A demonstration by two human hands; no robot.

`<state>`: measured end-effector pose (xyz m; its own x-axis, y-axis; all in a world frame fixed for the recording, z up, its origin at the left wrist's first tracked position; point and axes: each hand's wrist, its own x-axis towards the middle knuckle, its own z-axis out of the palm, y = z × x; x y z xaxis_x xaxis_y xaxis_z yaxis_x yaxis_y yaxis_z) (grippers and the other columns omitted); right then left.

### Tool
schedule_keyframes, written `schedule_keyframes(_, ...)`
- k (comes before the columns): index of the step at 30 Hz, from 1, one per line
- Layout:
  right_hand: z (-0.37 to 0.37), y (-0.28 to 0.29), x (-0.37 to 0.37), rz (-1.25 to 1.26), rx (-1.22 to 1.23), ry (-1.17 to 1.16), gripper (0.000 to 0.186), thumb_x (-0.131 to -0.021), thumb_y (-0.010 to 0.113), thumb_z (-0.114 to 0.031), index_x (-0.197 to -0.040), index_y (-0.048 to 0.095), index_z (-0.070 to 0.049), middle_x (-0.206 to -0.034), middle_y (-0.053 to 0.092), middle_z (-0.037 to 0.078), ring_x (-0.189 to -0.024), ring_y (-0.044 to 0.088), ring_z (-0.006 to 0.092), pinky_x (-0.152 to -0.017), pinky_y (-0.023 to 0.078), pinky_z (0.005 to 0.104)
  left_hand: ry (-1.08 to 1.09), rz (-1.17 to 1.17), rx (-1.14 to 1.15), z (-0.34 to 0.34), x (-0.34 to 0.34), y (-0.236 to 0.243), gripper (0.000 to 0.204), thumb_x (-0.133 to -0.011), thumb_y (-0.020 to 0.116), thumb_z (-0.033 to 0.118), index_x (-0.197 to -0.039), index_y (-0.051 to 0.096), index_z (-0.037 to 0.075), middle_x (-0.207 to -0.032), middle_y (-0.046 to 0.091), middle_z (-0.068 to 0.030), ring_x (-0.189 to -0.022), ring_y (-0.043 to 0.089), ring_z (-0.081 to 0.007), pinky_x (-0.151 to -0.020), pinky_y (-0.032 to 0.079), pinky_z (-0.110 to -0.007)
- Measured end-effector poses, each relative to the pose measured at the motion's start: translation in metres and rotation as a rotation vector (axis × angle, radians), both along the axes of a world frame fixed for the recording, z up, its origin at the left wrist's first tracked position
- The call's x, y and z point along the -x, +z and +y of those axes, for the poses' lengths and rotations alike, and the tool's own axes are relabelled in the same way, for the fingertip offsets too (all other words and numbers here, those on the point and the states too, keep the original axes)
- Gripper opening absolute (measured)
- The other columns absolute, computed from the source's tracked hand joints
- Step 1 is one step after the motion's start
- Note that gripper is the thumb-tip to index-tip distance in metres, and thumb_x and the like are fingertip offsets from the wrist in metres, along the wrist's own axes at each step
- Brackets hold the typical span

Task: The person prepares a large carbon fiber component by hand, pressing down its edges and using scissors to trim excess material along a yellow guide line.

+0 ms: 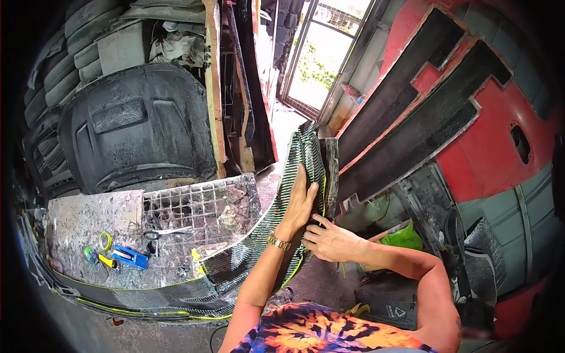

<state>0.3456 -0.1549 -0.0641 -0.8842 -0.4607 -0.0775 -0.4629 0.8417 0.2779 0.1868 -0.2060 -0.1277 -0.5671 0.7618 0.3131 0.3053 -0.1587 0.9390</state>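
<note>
A long curved mould (332, 176) is covered with black-and-silver woven carbon-fibre cloth (235, 267), edged by a yellow-green line. My left hand (301, 203), with a gold watch (278, 242) at its wrist, lies flat on the cloth where the piece rises away from me, fingers stretched forward. Just beside it, my right hand (333, 241) has bent fingers at the cloth's right edge, by the yellow-green line. Its fingertips grip that edge; the thumb is hidden. The cloth curves round to the left along the near side of the worktable.
On the worktable (76, 217) lie scissors (168, 233), a blue tool (129, 257), a yellow cutter (107, 260) and a yellow tape roll (105, 240). A black hood (138, 129) stands behind. Red panels (488, 153) lean at right; a doorway (321, 65) opens ahead.
</note>
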Motion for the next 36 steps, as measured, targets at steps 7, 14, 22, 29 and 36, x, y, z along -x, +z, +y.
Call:
schedule_keyframes(7,-0.002,0.0,0.001,-0.013,0.012,-0.011,0.024,-0.082,0.067,-0.027,-0.098,0.068,-0.009,-0.095,0.057,0.002,-0.108,0.056,0.0198,-0.118,0.028,0.0492,0.046,-0.079,-0.066,0.015,0.004,0.01,0.077,-0.107,0.039,0.042,-0.157,0.009,-0.009,-0.165,0.013,-0.0282,-0.154,0.014,-0.0349,-0.125,0.012,-0.037)
schedule_keyframes(14,-0.005,0.006,0.0,-0.01,-0.007,-0.012,0.029,-0.083,0.067,-0.028,-0.104,0.068,-0.008,-0.1,0.061,0.003,-0.111,0.057,0.0206,-0.119,0.027,0.05,0.037,-0.148,-0.066,0.026,0.013,0.02,0.076,-0.108,0.034,0.043,-0.156,0.01,-0.01,-0.165,0.013,-0.0278,-0.154,0.015,-0.0342,-0.125,0.013,-0.034)
schedule_keyframes(22,0.014,0.092,0.009,0.192,0.464,-0.148,0.02,-0.082,0.07,-0.011,-0.101,0.072,-0.006,-0.094,0.071,0.009,-0.089,0.068,0.0254,-0.085,0.053,0.0395,0.077,-0.068,-0.188,0.033,0.014,0.002,0.067,-0.11,0.026,0.042,-0.158,0.017,-0.004,-0.166,0.008,-0.0251,-0.155,0.011,-0.0349,-0.125,0.01,-0.037)
schedule_keyframes(29,0.053,0.121,0.091,0.593,0.383,-0.643,0.048,-0.091,0.07,-0.032,-0.129,0.061,-0.003,-0.12,0.068,0.016,-0.11,0.065,0.0318,-0.093,0.052,0.0404,0.085,-0.006,-0.162,0.034,0.011,0.004,0.064,-0.109,0.024,0.047,-0.157,0.031,0.005,-0.167,0.004,-0.0238,-0.155,0.01,-0.0371,-0.125,0.011,-0.038)
schedule_keyframes(36,0.08,0.105,0.118,0.493,0.416,-0.954,0.081,-0.088,0.071,-0.044,-0.148,0.04,0.0,-0.11,0.069,0.024,-0.109,0.066,0.0398,-0.09,0.053,0.0477,0.065,0.02,-0.156,0.037,0.007,0.012,0.061,-0.11,0.026,0.041,-0.156,0.031,0.002,-0.165,0.002,-0.0297,-0.154,0.011,-0.042,-0.125,0.013,-0.039)
